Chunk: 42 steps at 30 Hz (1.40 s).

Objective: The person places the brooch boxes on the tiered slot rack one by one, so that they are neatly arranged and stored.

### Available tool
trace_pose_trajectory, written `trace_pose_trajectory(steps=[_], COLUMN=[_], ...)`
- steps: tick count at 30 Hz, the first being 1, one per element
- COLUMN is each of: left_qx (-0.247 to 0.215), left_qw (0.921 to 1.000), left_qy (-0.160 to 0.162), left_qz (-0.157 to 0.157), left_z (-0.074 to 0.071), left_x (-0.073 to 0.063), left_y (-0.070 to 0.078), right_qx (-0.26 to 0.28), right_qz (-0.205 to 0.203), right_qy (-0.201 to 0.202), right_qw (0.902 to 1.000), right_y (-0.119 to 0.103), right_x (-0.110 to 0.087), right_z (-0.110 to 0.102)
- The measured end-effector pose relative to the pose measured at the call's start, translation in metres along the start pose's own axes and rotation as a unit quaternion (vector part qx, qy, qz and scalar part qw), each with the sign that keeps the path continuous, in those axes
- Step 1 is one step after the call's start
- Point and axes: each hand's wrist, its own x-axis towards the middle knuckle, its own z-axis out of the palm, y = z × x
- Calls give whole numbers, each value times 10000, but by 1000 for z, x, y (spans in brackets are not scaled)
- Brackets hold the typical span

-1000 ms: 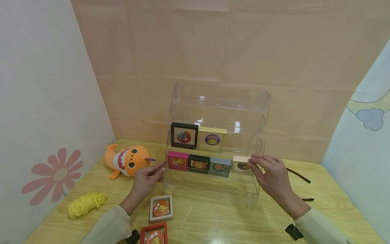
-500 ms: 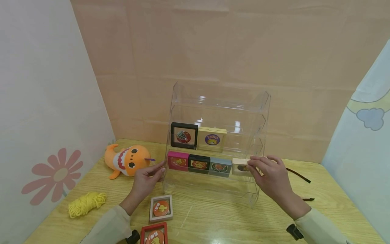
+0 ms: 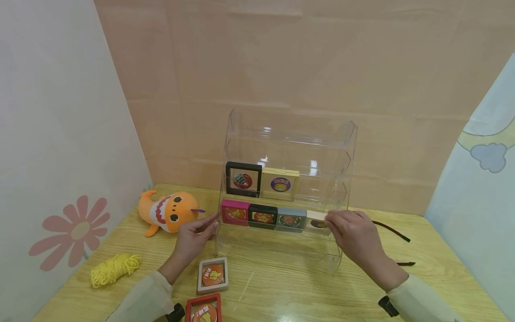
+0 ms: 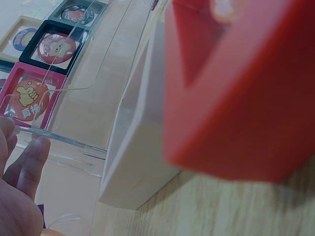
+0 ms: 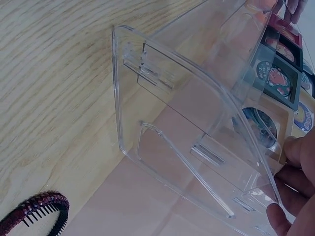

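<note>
Cream frame [image 3: 315, 219] lowered | right fingers [image 3: 337, 218] pinch it | left fingers [image 3: 209, 220] grip clear rack [image 3: 287, 137]

My right hand [image 3: 358, 235] hides one end of the cream box [image 3: 314, 222], badge partly included. Red box [image 3: 204, 298] below my left hand [image 3: 195, 239] gets chopped by the bottom edge, plus it's super blurry from my left wrist. Headband [image 5: 42, 200] past my right grip's cut off too.

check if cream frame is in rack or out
In: the cream frame sits in the clear rack, lined up beside the grey frame.
</note>
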Motion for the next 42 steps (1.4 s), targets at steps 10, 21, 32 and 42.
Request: trace_pose_trajectory(steps=[10, 21, 32, 42], left_qx=[-33, 38, 16, 4], left_qw=[10000, 10000, 10000, 9999], left_qy=[4, 52, 67, 63], left_qz=[-62, 6, 2, -98], left_z=[-1, 0, 0, 0], left_x=[0, 0, -1, -1], left_y=[-1, 0, 1, 0], right_qx=[61, 75, -27, 167], right_qz=[74, 108, 101, -118], right_qy=[-59, -162, -18, 239], right_qw=[9999, 9998, 9999, 9995], right_y=[-2, -2, -4, -21], right_x=[1, -2, 4, 18], right_z=[0, 0, -4, -7])
